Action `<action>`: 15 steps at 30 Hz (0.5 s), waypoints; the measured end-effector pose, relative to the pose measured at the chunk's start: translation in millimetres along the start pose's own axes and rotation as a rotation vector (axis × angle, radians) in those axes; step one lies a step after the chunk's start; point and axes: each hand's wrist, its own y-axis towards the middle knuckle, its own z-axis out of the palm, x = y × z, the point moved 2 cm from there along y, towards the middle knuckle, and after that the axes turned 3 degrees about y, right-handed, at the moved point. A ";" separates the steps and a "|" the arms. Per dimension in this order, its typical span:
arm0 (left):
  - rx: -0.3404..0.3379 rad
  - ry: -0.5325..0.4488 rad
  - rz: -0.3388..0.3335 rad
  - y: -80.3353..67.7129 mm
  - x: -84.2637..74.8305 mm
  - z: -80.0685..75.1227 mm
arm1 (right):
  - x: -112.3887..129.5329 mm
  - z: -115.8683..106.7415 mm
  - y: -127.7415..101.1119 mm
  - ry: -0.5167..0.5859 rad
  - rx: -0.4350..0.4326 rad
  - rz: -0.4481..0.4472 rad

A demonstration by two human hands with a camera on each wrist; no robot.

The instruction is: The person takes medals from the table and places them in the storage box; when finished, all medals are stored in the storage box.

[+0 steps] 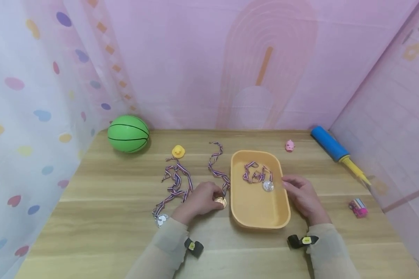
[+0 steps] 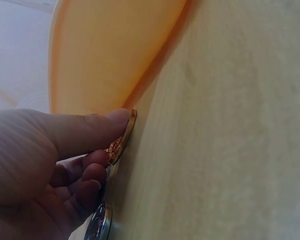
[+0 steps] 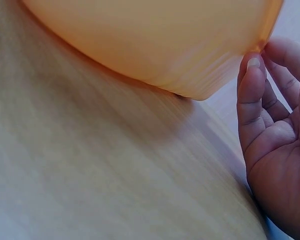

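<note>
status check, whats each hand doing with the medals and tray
Left hand pinches gold medal on table beside orange tray. Right hand open, fingertips at tray rim. Silver medal in tray. Nothing between.

A child's play corner at home, by the look of it: pink patterned fabric walls (image 1: 209,66) and a sheer curtain with coloured dots (image 1: 24,116) enclose a wooden table (image 1: 101,217) strewn with toys, namely a green ball (image 1: 128,133), a rubber duck (image 1: 178,151), a pink pig figure (image 1: 290,145) and a balloon pump (image 1: 329,144).
</note>
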 end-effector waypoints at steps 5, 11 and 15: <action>0.007 -0.014 -0.020 -0.1 -0.3 -0.8 | 0.4 0.4 3.3 -0.027 -0.011 0.008; 0.040 -0.036 -0.058 -2.2 0.2 1.7 | -0.9 1.4 -0.3 -0.011 0.001 0.018; 0.040 -0.020 -0.051 -3.0 -1.2 0.7 | -1.3 1.4 0.5 0.007 0.005 0.014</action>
